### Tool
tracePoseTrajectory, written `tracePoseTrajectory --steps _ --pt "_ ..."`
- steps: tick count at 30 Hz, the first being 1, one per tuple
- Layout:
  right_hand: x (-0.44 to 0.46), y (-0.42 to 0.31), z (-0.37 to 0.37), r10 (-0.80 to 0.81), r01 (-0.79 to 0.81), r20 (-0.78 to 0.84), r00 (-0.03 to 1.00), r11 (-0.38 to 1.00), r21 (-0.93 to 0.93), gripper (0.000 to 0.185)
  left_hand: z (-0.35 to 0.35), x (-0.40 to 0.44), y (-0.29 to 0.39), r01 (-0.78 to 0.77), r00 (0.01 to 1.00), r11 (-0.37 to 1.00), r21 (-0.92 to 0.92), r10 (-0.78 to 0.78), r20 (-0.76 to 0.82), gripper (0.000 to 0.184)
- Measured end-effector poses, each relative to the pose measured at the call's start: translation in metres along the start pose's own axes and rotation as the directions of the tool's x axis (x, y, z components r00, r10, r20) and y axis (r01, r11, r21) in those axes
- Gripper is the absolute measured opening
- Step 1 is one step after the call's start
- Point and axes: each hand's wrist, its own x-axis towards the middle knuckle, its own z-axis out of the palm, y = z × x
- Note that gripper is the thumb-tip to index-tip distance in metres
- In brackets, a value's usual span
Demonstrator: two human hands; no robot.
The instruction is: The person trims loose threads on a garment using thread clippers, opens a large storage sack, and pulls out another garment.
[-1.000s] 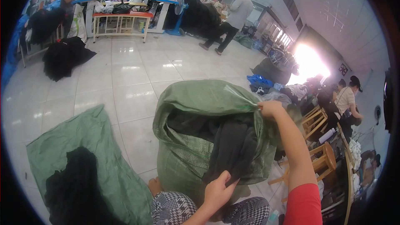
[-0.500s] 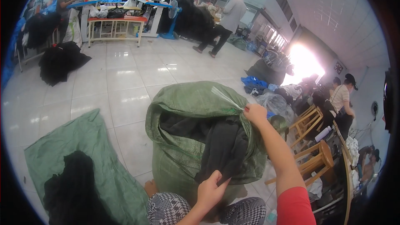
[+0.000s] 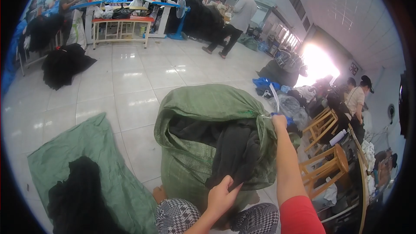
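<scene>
A large green woven sack (image 3: 186, 160) stands between my knees, its mouth open and folded, with dark cloth (image 3: 234, 147) inside. My left hand (image 3: 222, 196) is closed on the lower end of the dark cloth at the sack's near rim. At the sack's right edge my right hand (image 3: 278, 122) is closed on a white tie strip (image 3: 274, 95), whose loose end sticks up above the fingers. The strip reaches the gathered corner of the sack.
A flat green sack (image 3: 93, 147) with black cloth (image 3: 80, 186) on it lies at the left. Wooden stools (image 3: 329, 169) stand at the right. Behind are a red-topped bench (image 3: 123, 19), a black heap (image 3: 67, 63), and several people, one walking (image 3: 244, 13).
My right hand has moved right and slightly down, away from the gathered sack corner. The white strip, earlier lying over the sack, now points up. My left hand keeps its hold on the cloth.
</scene>
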Motion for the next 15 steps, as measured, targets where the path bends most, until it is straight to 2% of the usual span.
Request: tracePoseTrajectory --steps 2,3,5,6,8,9,10,11,12,13,15 --pt "-0.012 0.009 -0.002 0.178 -0.165 -0.054 0.983 0.969 0.183 0.036 0.0 0.0 0.001 0.008 1.0 1.0 -0.008 -0.008 0.014 0.034" --pt "-0.019 0.008 -0.003 0.181 -0.169 -0.05 0.982 0.968 0.184 0.036 0.0 0.0 0.001 0.002 1.0 1.0 -0.011 -0.002 0.0 0.034" --pt "-0.032 0.002 -0.005 0.161 -0.159 -0.065 0.985 0.987 0.03 0.038 -0.001 0.001 0.0 -0.003 1.0 1.0 -0.009 0.003 -0.017 0.035" --pt "-0.023 0.01 0.0 0.161 -0.159 -0.061 0.985 0.987 0.03 0.038 -0.001 0.0 0.0 -0.009 1.0 1.0 -0.016 0.009 -0.02 0.035" --pt "0.004 0.027 0.005 -0.022 0.024 0.104 0.994 1.0 -0.019 0.041 -0.001 0.0 0.0 -0.014 1.0 0.999 -0.03 0.013 -0.026 0.036" --pt "-0.006 0.015 -0.012 -0.125 0.13 0.075 0.989 0.99 -0.06 0.039 -0.001 0.0 0.0 -0.024 0.999 0.999 -0.031 0.023 -0.034 0.036" --pt "-0.019 0.002 -0.026 -0.124 0.129 0.072 0.99 0.99 -0.062 0.039 -0.001 0.001 0.0 -0.036 0.999 0.999 -0.031 0.035 -0.039 0.035" --pt "-0.034 -0.012 -0.039 -0.265 0.257 -0.043 0.963 0.956 -0.139 0.034 -0.001 0.0 0.001 -0.039 0.999 0.999 -0.032 0.038 -0.035 0.035" --pt "-0.042 -0.023 -0.047 -0.405 0.367 -0.144 0.903 0.902 -0.228 0.029 -0.001 0.0 0.002 -0.033 0.999 0.999 -0.036 0.032 -0.035 0.035" --pt "-0.045 -0.026 -0.051 -0.601 0.541 -0.151 0.784 0.783 -0.308 0.024 0.0 0.0 0.003 -0.025 0.999 0.999 -0.04 0.023 -0.034 0.035" --pt "-0.054 -0.038 -0.062 -0.885 0.764 -0.149 0.441 0.457 -0.455 0.016 0.002 -0.001 0.002 -0.023 0.999 0.999 -0.038 0.022 -0.03 0.035"
